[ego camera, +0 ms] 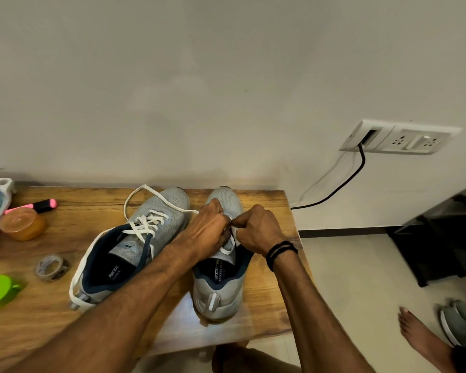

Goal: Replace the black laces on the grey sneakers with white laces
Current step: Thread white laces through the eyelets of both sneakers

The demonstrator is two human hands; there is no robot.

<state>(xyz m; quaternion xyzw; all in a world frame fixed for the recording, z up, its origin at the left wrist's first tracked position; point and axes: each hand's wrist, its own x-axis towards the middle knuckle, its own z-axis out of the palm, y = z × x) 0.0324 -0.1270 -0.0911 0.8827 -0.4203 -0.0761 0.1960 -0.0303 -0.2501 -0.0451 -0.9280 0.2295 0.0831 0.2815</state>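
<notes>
Work centres on right-side grey sneaker, set heel twd the person on wood table, prob. so eyelets face up w/in reach. Left hand and right hand, fingers curled, each pinch its white lace mid-shoe. Left-side sneaker, just beside, is loosely laced white, ends trailing.

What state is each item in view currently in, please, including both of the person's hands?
Left sneaker, partly laced in white, untied, ends loose.
Right sneaker, upright, being laced in white.
Left hand, pinching the white lace over the right sneaker.
Right hand, pinching the same lace.
Highlighter, lying flat, capped.
Jar, lid on.
Tape roll, lying flat.
Black cable, plugged into the wall socket.
</notes>
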